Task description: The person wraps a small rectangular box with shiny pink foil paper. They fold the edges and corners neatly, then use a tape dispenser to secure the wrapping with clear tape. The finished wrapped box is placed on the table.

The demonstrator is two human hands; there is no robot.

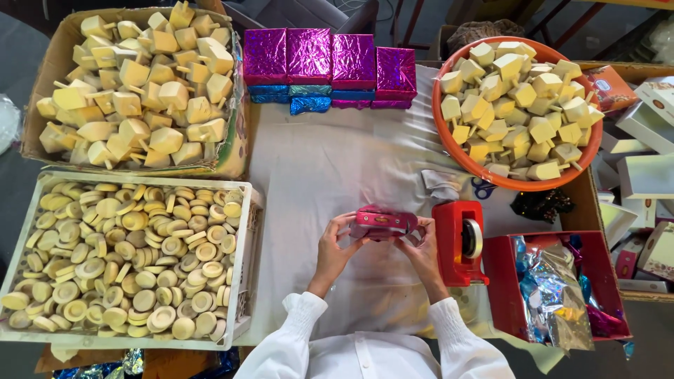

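— Fingers (349, 226) of the left hand (333, 249) curled and pinching the left end of a small box (382, 221), partly wrapped in pink foil. Same on the other side?

— Same: right hand (421, 249) closed on the box's right end, fingertips pressed against the foil. Both in white sleeves (295, 337), meeting over the middle of the counter (337, 168).

— Box held where, exactly?

— Lifted just above the white cloth, between the two hands, close to the body. Just beside the right hand, a red tape dispenser (460, 242).

— And further right?

— Red open box (554, 288) stuffed with crumpled shiny foil sheets, silver and coloured. Above it, an orange bowl (449, 133) heaped with pale wooden cube pieces on pegs. Blue-handled scissors (483, 188) tucked under the bowl's near rim.

— Left side?

— White crate (242, 267) full of round wooden discs, touching the counter's left edge. Behind it, a cardboard carton (63, 35) piled with more pale wooden cube pieces.

— Anything at the far edge?

— Stack of finished foil-wrapped boxes (330, 60): magenta on top, blue and teal beneath, well apart from the hands. Far right, flat white and patterned cartons (646, 182), partly cut off.
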